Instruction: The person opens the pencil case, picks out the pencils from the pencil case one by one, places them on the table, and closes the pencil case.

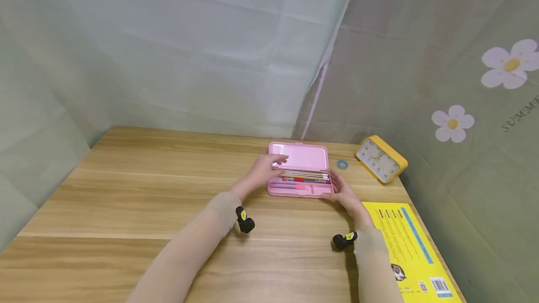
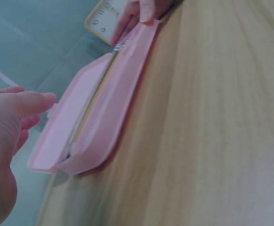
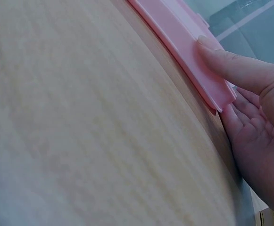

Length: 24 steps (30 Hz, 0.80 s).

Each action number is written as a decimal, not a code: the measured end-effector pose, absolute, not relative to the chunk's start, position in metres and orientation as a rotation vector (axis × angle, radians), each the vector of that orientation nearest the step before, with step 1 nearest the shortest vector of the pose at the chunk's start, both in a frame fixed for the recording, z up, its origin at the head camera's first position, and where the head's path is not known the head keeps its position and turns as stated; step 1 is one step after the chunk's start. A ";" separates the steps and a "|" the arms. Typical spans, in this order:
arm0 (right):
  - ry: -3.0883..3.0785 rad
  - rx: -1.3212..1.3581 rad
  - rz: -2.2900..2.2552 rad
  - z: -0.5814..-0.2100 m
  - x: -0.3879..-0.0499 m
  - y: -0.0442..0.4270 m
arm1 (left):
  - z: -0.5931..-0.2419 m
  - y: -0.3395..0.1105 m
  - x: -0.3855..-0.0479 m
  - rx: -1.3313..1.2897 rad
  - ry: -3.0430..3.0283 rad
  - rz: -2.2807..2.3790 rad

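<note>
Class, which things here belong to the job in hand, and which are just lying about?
Belongs to the work:
pink pencil case
writing tools inside
right hand, gripping the case
left hand

Lying about:
blue ring
yellow clock
yellow book

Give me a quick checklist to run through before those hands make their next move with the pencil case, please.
1. Pencil case steadied: ok, the right hand grips its right end.
2. Lid folded open: ok.
3. Pencils and pens inside the case: ok.
4. Left hand touching the lid: cannot tell, though it is at the left side.
5. Table beside the case free of loose things: not ok, a blue ring lies there.
</note>
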State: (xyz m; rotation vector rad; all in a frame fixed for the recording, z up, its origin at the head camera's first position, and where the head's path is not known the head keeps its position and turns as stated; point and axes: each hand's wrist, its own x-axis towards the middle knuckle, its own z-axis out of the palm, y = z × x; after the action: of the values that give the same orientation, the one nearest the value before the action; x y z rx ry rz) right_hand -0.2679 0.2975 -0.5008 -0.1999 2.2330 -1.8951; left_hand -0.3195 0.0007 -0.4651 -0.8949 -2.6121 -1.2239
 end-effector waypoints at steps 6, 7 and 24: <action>2.247 -0.196 -1.883 -0.503 -0.270 0.298 | -0.472 0.005 -0.319 -0.876 -2.681 -1.202; 2.248 -0.194 -1.883 -0.503 -0.270 0.298 | -0.472 0.005 -0.318 -0.875 -2.694 -1.199; 2.237 -0.186 -1.901 -0.503 -0.269 0.298 | -0.480 0.011 -0.323 -0.843 -2.781 -1.168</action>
State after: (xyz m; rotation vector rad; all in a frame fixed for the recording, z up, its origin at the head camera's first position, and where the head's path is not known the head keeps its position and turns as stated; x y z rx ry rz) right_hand -0.2688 0.2978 -0.5026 -0.1856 2.2371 -1.9013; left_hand -0.3229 0.0115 -0.4804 -0.8432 -2.7807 -1.1682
